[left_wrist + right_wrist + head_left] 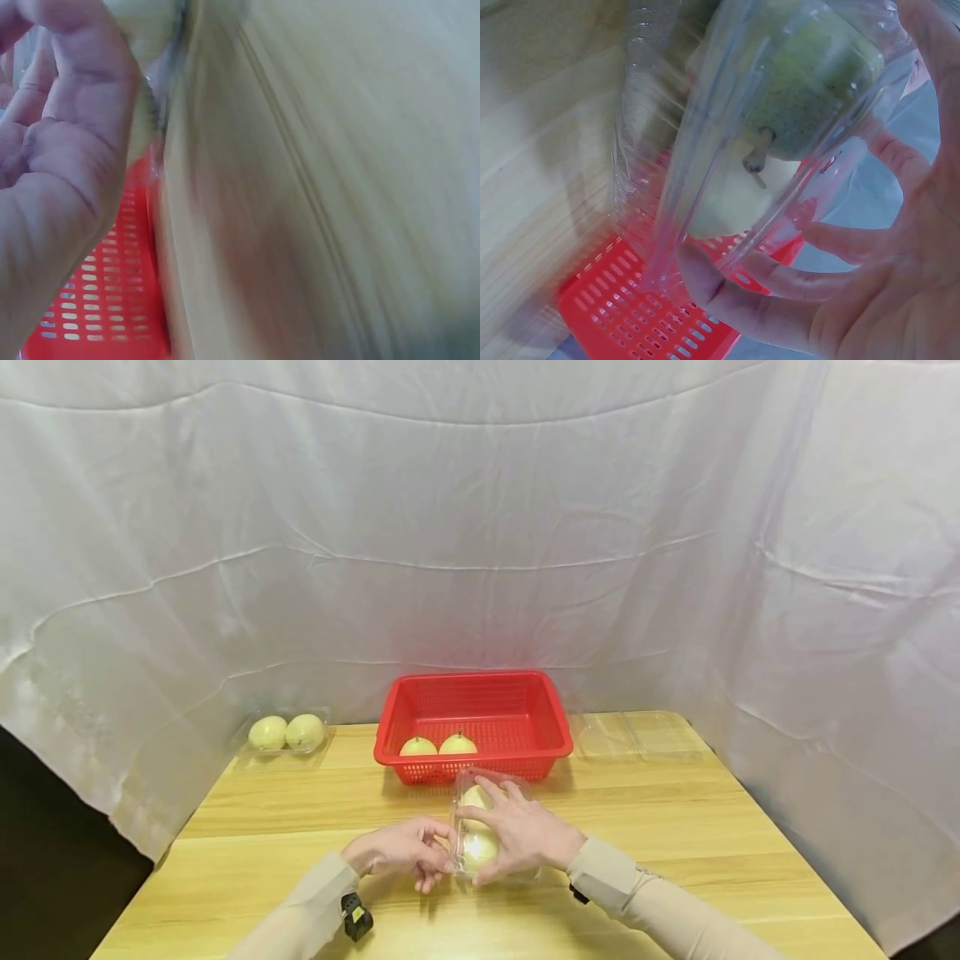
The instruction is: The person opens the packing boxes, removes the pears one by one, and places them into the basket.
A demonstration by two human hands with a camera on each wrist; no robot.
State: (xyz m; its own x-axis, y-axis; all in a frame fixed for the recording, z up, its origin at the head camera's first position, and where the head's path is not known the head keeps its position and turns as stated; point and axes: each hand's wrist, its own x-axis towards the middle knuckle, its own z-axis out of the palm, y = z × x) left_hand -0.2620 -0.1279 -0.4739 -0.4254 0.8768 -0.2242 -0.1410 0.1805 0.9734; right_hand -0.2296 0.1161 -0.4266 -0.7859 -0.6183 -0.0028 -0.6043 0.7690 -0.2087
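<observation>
A clear plastic clamshell box (467,777) with two pale yellow-green pears (478,850) inside lies on the table in front of the red basket. My right hand (528,833) spans the box from above and grips it, thumb toward the near end and fingers spread toward the far end. In the right wrist view, fingertips (697,266) bend over its clear edge, with a pear stem visible through the plastic. Beside the box's near left corner is my left hand (405,850), fingers loosely bent and fingertips at the edge. Whether they press on it is hard to see; the left wrist view is blurred.
The red perforated basket (472,677) stands behind the box, holding two more pears (438,745). Another clear box (324,735) with two pears sits at the back left. Clear plastic containers (660,735) lie at the back right, before a pale curtain (480,527).
</observation>
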